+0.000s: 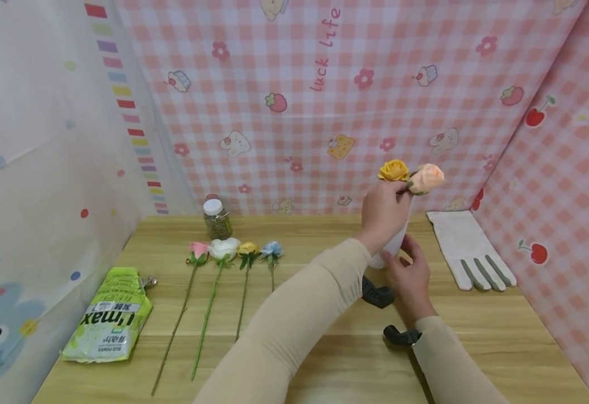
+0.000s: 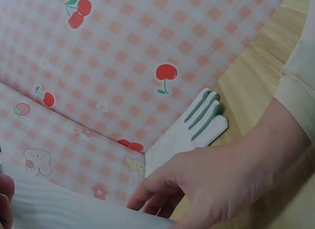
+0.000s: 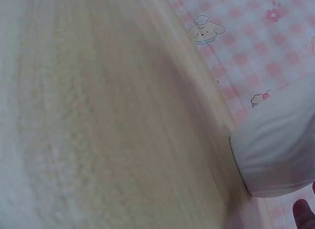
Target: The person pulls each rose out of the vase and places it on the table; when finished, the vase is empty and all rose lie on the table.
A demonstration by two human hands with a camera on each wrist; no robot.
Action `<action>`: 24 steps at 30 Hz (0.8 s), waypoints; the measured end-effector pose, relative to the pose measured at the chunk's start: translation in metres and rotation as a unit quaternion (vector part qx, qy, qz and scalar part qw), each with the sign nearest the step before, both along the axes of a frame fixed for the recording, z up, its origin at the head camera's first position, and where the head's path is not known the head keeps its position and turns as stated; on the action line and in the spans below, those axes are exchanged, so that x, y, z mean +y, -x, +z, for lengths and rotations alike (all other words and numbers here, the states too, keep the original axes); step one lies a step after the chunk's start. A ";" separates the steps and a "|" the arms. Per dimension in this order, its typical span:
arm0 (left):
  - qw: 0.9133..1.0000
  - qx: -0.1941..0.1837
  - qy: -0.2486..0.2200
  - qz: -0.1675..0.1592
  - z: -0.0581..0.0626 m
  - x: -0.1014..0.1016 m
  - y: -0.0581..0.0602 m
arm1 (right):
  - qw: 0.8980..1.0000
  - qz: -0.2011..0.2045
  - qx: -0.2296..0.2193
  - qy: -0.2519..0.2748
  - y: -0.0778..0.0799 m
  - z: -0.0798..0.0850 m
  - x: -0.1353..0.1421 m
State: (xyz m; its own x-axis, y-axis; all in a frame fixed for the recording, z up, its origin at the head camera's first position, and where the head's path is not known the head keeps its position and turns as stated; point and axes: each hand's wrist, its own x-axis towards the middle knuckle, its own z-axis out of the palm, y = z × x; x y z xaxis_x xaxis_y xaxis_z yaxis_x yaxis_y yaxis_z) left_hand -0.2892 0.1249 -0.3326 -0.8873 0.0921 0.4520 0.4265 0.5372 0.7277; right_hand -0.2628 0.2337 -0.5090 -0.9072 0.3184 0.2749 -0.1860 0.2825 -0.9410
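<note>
In the head view a white vase (image 1: pixel 397 238) leans, its top to the right; its ribbed lower part (image 3: pixel 275 145) shows in the right wrist view. My left hand (image 1: pixel 385 212) is at the vase's mouth, fingers curled and pinching just beneath the head of a peach rose (image 1: pixel 427 179). A yellow rose (image 1: pixel 393 170) stands beside it, above the knuckles. Lower down, my right hand (image 1: pixel 412 278) grips the vase near its base, thumb in front and fingers round the far side. The left wrist view also shows this right hand (image 2: pixel 211 189) on the vase (image 2: pixel 74 204).
On the wooden table lie a pink rose (image 1: pixel 199 252), a white flower (image 1: pixel 224 248), a yellow flower (image 1: pixel 248 250) and a blue flower (image 1: pixel 272 249). Behind them stands a lidded jar (image 1: pixel 217 220). A green bag (image 1: pixel 110 320) lies left, white gloves (image 1: pixel 468 247) right. Patterned cloth (image 1: pixel 294 112) hangs behind.
</note>
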 end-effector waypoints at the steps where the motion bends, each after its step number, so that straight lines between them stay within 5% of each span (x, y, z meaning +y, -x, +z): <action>1: 1.000 0.004 -0.004 0.001 -0.001 0.000 0.001 | 1.000 0.001 -0.005 -0.008 0.000 0.000 -0.001; 7: 0.999 0.031 -0.033 -0.009 -0.004 -0.003 0.002 | 0.998 0.014 -0.026 -0.050 -0.001 0.000 -0.005; 24: 0.990 0.064 -0.115 -0.044 0.001 -0.014 0.007 | 0.997 -0.003 0.005 -0.080 0.007 -0.007 -0.004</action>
